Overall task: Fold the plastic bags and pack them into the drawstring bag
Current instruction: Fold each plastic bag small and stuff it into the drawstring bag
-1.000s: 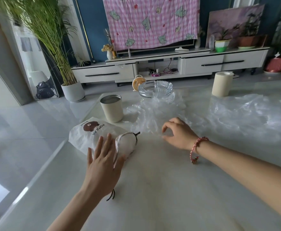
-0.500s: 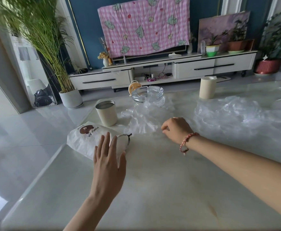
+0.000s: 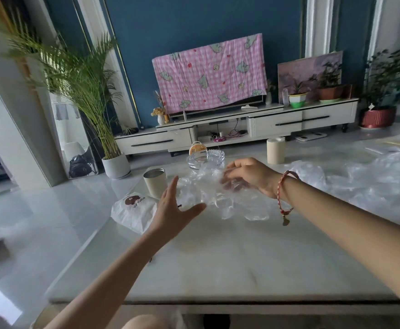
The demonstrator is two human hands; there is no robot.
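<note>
Plastic bag (image 3: 218,198), clear and crumpled, is bunched under the right hand (image 3: 251,176), whose curled fingers grip its top just above the tabletop (image 3: 218,262). The left hand (image 3: 173,210) is open, fingers straight and thumb spread, at the bag's left edge. Just left of that hand lies the white drawstring bag (image 3: 132,210). More clear plastic (image 3: 360,176) spreads out to the right of the right wrist.

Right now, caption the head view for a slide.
Right hand grips a plastic bag; left hand hovers open by the drawstring bag.

Head-worn wide view, facing forward and down, table (image 3: 218,257) close
</note>
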